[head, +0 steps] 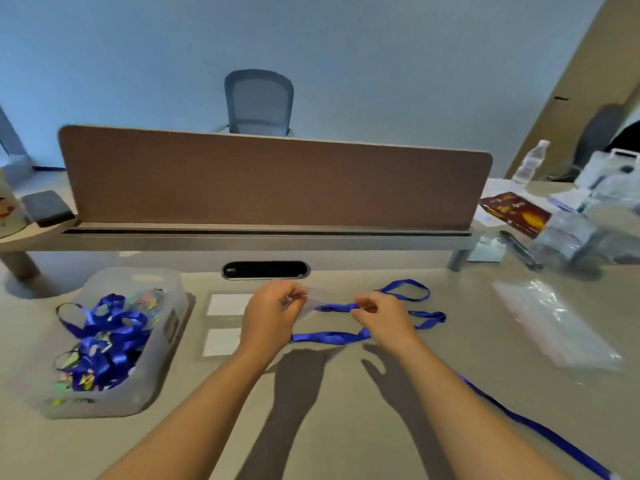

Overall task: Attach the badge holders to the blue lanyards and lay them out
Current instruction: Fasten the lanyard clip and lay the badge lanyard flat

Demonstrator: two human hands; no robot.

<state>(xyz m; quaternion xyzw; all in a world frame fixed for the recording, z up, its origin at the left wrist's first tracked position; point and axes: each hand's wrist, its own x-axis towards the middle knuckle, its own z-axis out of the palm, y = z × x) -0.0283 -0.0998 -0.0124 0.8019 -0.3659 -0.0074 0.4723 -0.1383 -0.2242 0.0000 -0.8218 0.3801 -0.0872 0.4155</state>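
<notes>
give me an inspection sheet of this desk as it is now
surface: beige desk, brown divider at back
job's things: clear badge holder and blue lanyard at the hands; two laid-out holders; bin of lanyards
clutter: plastic bags, red packet, bottle
grippers: left hand pinches the holder; right hand pinches the lanyard
cables: nothing seen
surroundings: office chair, blue wall

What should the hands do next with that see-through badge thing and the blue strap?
Probably bring the two together and clip them. The left hand pinches a clear badge holder above the desk, and the right hand holds the end of a blue lanyard right beside it. They look not yet joined, though blur hides the clip itself.
</notes>
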